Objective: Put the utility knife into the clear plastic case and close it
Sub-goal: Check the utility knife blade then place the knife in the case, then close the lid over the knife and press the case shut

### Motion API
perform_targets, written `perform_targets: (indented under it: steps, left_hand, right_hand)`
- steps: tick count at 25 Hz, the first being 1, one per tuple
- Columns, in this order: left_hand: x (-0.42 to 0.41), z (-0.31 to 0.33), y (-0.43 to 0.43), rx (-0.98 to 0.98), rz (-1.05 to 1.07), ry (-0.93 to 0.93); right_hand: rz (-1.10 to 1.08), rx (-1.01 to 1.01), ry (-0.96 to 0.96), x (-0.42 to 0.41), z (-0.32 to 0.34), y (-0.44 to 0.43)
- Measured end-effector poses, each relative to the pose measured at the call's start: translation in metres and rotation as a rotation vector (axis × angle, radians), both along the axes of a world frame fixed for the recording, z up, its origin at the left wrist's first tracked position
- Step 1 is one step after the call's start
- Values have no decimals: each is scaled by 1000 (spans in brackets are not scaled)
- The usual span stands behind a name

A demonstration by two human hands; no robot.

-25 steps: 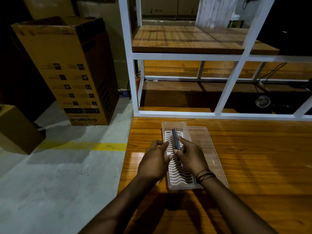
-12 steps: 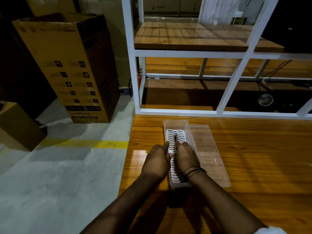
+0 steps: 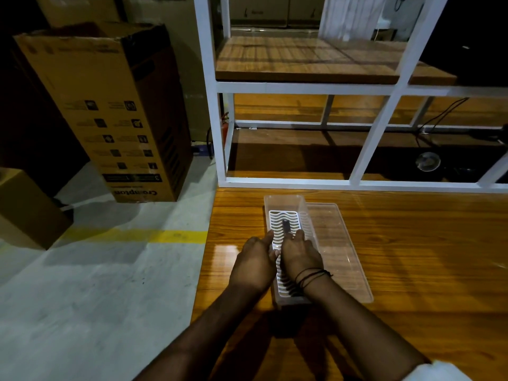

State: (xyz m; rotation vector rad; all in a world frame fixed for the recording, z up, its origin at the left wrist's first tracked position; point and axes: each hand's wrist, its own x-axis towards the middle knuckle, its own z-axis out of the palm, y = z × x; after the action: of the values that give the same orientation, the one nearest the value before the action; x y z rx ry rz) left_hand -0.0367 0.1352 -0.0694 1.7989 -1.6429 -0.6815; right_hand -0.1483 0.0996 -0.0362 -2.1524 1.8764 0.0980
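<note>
Near the wooden table's (image 3: 412, 257) left edge, the dark slim utility knife (image 3: 286, 226) has come down onto the white wavy grid inside the clear plastic case (image 3: 284, 200). The right hand (image 3: 299, 255) pinches it; the left hand (image 3: 254, 264) cups the case wall. The clear flat lid (image 3: 346, 257) lies alongside, unobstructed.

We count 2 hands (image 3: 255, 261) (image 3: 299, 254), 1 knife (image 3: 286, 225), 1 case (image 3: 284, 200), 1 lid (image 3: 343, 251), 2 boxes (image 3: 104, 111) (image 3: 24, 210) and 1 table (image 3: 412, 257).
</note>
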Motion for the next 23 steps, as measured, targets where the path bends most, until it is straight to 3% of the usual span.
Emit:
perform_targets:
  steps: [4, 7, 9, 12, 15, 23]
  left_hand:
    - [3, 3, 2, -6, -19, 2]
    - [4, 6, 4, -26, -28, 30]
    - [4, 7, 4, -39, -37, 34]
    - [4, 6, 2, -39, -42, 35]
    - [3, 5, -2, -21, -37, 21]
    - [2, 11, -5, 51, 6, 18]
  right_hand:
    - [21, -242, -136, -17, 12, -2]
    - [-119, -396, -256, -46, 17, -16]
    - [-282, -325, -238, -69, 10, -28]
    - [-507, -64, -80, -95, -10, -33]
    - [-555, 148, 38, -104, -28, -29]
    - [-549, 142, -22, -111, -21, -41]
